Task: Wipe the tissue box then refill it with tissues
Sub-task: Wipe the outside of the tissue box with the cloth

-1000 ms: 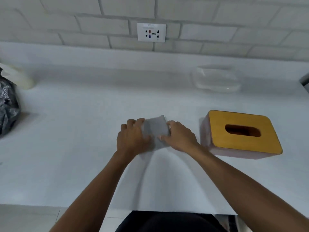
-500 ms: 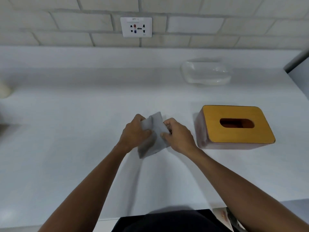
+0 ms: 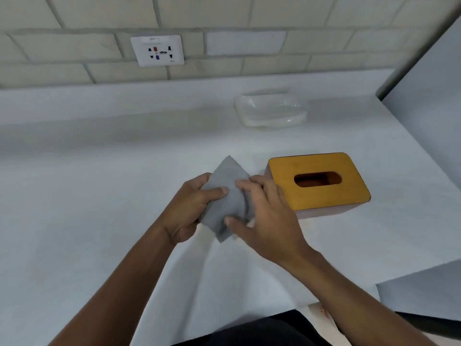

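Risk: the folded grey cloth (image 3: pixel 228 196) may slip or unfold, since only thumbs and fingertips keep it.
Risk: a hard wipe could push the tissue box (image 3: pixel 319 181) along the counter (image 3: pixel 99 196) if nothing steadies it.
Left hand (image 3: pixel 189 208): curled round the cloth, thumb on its front.
Right hand (image 3: pixel 269 221): pinches the cloth's right edge.
Box: just right of the hands, not held.
Packet (image 3: pixel 270 111) at wall: perhaps tissues, too blurred to tell.

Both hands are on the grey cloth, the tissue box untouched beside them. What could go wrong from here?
The yellow wooden-lidded tissue box sits loose on the white counter; wiping without a steadying hand might slide it. The folded grey cloth, pinched by the left hand and right hand, could catch in the lid's oval slot.
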{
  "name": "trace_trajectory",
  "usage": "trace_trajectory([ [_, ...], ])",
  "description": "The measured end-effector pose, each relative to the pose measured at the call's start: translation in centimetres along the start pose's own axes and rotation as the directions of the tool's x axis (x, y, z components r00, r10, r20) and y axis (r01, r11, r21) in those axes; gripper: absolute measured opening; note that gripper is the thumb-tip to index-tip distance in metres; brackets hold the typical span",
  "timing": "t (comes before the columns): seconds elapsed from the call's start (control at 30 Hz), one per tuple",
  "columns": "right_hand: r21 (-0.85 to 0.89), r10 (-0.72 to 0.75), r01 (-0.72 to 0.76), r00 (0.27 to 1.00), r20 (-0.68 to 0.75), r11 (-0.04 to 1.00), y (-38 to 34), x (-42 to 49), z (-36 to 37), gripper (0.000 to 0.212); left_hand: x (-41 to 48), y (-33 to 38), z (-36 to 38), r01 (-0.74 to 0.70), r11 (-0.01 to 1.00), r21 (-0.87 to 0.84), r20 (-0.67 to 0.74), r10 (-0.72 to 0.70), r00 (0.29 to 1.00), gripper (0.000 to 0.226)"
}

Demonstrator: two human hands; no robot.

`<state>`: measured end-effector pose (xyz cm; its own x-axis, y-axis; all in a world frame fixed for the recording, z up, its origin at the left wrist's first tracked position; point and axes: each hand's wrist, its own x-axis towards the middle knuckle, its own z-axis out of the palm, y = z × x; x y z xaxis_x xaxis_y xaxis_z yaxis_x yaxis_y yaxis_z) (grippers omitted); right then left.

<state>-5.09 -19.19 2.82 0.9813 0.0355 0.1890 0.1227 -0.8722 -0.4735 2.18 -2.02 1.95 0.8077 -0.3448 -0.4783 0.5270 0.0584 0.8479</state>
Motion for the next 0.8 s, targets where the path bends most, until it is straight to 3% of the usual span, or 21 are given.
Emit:
trace_trajectory([
  [0.07, -0.104, 0.015, -0.017, 1.0, -0.013, 0.994, -0.3, -1.3, -0.2, 0.089, -0.3, 0.9, 1.9, -0.019, 1.0, -0.001, 0.036, 0.019, 0.999, 0.027],
  [0.13, -0.078, 0.06, -0.062, 0.998, -0.019, 0.995, -0.2, -1.7, -0.7, 0.101, -0.4, 2.0, 3.9, -0.043, 0.999, 0.027, 0.077, 0.041, 0.996, 0.029],
  [0.23, 0.231, 0.153, -0.133, 0.985, -0.073, 0.964, 1.1, -1.1, -2.7, 0.09, -0.5, 3.4, 6.8, -0.1, 0.989, 0.111, 0.168, 0.08, 0.983, 0.027],
  [0.33, 0.458, 0.25, -0.178, 0.963, -0.101, 0.871, 3.0, -0.8, -5.3, 0.062, -0.4, 4.1, 9.0, -0.258, 0.949, 0.182, 0.266, 0.205, 0.942, 0.026],
  [0.47, 0.569, 0.381, -0.205, 0.9, -0.21, 0.797, 5.9, -1.8, -8.9, 0.057, 1.0, 3.4, 10.6, -0.456, 0.797, 0.397, 0.29, 0.362, 0.886, 0.047],
  [0.53, 0.6, 0.458, -0.211, 0.839, -0.293, 0.771, 8.2, -2.0, -10.7, 0.055, 2.0, 3.3, 11.6, -0.491, 0.657, 0.572, 0.345, 0.35, 0.871, 0.06],
  [0.6, 0.62, 0.524, -0.237, 0.784, -0.333, 0.748, 11.4, -1.7, -12.1, 0.044, 3.4, 3.1, 13.5, -0.523, 0.333, 0.784, 0.438, 0.301, 0.847, 0.077],
  [0.67, 0.578, 0.55, -0.289, 0.759, -0.347, 0.763, 14.7, -1.2, -13.0, 0.039, 4.7, 2.8, 16.4, -0.523, 0.009, 0.852, 0.503, 0.264, 0.823, 0.095],
  [0.8, 0.559, 0.576, -0.351, 0.762, -0.296, 0.751, 20.2, -0.7, -13.4, 0.043, 8.0, 1.7, 22.7, -0.456, -0.221, 0.862, 0.5, 0.218, 0.839, 0.128],
])
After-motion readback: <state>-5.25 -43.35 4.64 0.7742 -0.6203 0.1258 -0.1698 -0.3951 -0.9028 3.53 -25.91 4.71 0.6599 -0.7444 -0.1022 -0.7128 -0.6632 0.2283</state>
